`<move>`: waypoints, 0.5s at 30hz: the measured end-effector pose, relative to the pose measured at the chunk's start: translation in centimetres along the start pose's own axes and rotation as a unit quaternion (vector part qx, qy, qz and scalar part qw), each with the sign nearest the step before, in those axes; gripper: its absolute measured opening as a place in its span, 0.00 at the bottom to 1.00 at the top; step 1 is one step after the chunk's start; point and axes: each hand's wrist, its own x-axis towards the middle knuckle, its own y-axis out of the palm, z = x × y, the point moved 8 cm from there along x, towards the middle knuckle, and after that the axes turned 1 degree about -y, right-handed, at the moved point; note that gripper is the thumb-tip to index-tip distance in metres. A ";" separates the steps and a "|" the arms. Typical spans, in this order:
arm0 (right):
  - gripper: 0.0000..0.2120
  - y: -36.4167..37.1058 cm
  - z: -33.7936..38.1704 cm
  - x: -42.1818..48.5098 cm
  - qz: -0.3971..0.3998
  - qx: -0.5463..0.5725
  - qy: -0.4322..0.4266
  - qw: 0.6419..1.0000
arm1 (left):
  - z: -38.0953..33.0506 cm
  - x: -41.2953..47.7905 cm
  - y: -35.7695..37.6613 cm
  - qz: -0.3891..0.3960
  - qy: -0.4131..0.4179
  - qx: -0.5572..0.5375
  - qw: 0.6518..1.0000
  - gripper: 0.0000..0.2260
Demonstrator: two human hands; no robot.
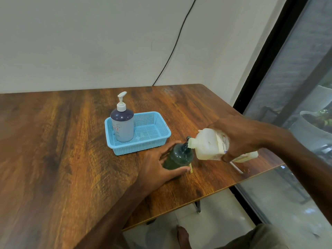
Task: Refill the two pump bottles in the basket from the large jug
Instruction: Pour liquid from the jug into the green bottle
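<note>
A dark green bottle (179, 156) stands on the wooden table (62, 150) without its pump, just right of the blue basket (161, 136). My left hand (158, 167) wraps around its lower body. My right hand (240, 139) grips a large cream jug (208, 144), tipped over so its spout sits at the green bottle's open neck. A grey-blue pump bottle (123, 123) with a white pump stands upright in the left end of the basket.
A white pump tube (237, 167) lies on the table by the right edge, behind the jug. A black cable (172, 51) runs down the wall. The table's right edge borders a glass door (296, 105). My bare foot (182, 234) shows below.
</note>
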 end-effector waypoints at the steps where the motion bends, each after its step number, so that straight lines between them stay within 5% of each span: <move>1: 0.40 0.0 0.0 0.0 0.001 -0.001 0.000 1.000 | 0.0 0.0 0.0 0.001 0.000 0.000 1.000 0.36; 15: 0.41 0.1 -0.3 0.3 0.001 0.002 -0.004 1.000 | -0.5 0.0 0.0 0.001 0.011 -0.008 1.000 0.34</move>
